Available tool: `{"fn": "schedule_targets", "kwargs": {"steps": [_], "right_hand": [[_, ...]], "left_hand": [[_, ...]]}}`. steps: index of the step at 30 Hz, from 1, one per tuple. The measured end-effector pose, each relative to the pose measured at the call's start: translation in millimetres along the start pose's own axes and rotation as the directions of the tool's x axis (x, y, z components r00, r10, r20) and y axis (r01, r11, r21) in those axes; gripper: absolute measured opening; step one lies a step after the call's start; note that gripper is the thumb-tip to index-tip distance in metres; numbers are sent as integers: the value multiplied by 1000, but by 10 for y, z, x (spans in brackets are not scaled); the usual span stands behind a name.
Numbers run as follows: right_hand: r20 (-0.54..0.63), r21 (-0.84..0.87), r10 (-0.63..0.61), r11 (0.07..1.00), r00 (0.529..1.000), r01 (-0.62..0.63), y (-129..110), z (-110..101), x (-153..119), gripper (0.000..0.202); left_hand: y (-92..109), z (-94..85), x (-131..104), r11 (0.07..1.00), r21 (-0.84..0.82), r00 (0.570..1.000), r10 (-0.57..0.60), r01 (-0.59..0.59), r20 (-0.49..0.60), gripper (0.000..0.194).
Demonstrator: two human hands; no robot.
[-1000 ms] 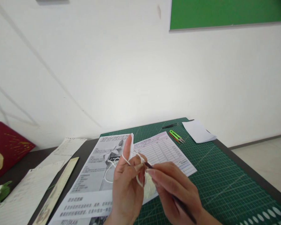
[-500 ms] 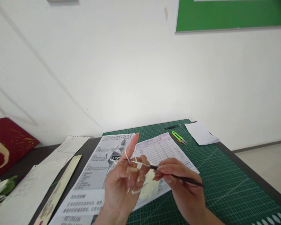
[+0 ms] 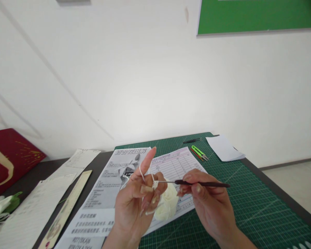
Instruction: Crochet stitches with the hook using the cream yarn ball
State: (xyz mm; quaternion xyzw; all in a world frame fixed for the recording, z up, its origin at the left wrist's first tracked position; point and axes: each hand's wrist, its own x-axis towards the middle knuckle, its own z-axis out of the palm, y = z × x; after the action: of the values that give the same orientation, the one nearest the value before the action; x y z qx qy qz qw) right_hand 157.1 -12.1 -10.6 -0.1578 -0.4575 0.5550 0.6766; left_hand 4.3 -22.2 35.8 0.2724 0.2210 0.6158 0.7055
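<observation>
My left hand point(image 3: 137, 199) pinches a small piece of white crochet work point(image 3: 154, 185) between thumb and fingers. Its index finger points up, with white yarn point(image 3: 141, 171) looped round it and running down to the stitches. In my right hand point(image 3: 212, 204) is a crochet hook point(image 3: 202, 183) with a dark handle, held like a pen. The hook's thin metal shaft points left and its tip meets the crochet work; the exact loop is too small to make out. Beneath the hands, cream yarn balls point(image 3: 168, 204) rest on a printed sheet.
A green cutting mat point(image 3: 248, 207) covers the table, with printed sheets point(image 3: 93, 207) on it. Green thread snips point(image 3: 198, 152), dark tweezers point(image 3: 191, 140) and white paper point(image 3: 223, 148) lie toward the back. Leftward are a ruler point(image 3: 67, 207), handwritten pages point(image 3: 41, 204) and a red bag point(image 3: 12, 159).
My right hand has moved slightly right, drawing the crochet hook back and levelling its handle. The left hand keeps its grip on the work. The view has shifted slightly.
</observation>
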Motion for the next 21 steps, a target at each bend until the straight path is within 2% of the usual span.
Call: {"fn": "schedule_targets", "kwargs": {"steps": [4, 7, 9, 11, 13, 15, 17, 21], "right_hand": [[24, -29, -19, 999, 1000, 20, -11, -18, 4, 11], [38, -57, -31, 998, 999, 33, -12, -20, -1, 12], [35, -71, -44, 996, 998, 46, -15, -20, -3, 12], [26, -82, -57, 995, 998, 59, -18, -21, -2, 12], [19, -81, -62, 995, 998, 63, -19, -21, -2, 12], [19, -72, -57, 996, 998, 58, -20, -22, -1, 11], [13, -62, -44, 997, 999, 45, -21, -23, 0, 11], [-13, -39, -29, 999, 999, 29, -27, -20, 10, 10]], "left_hand": [[16, -17, 8, 994, 106, 999, -11, 7, 39, 57], [18, -47, 12, 943, 308, 991, 108, -127, 79, 50], [33, -75, 9, 848, 488, 977, 160, -209, 140, 51], [61, -101, 0, 705, 648, 957, 189, -288, 219, 55], [91, -119, -9, 556, 739, 925, 242, -381, 294, 56], [108, -128, -13, 472, 762, 894, 295, -443, 337, 51], [105, -131, -11, 463, 757, 883, 328, -460, 336, 45], [70, -116, -12, 523, 749, 902, 357, -407, 242, 41]]}}
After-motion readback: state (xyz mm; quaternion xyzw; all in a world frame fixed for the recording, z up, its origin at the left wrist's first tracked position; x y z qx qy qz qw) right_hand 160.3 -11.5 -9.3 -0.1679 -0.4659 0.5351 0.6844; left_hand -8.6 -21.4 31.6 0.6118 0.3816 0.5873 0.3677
